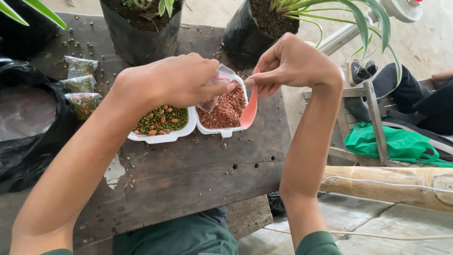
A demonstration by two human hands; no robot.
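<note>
At frame centre, the left hand (174, 80) pinches a small clear bag (216, 89), partly filled, over the tray of red seeds (226, 111). The right hand (292, 63) grips a pink scoop (250, 111). Three filled bags (81, 85) lie upper left; seeds remain in both trays.

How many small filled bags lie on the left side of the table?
3: top bag, middle bag, bottom bag, stacked in a column beside the black sack. More may be hidden.
</note>
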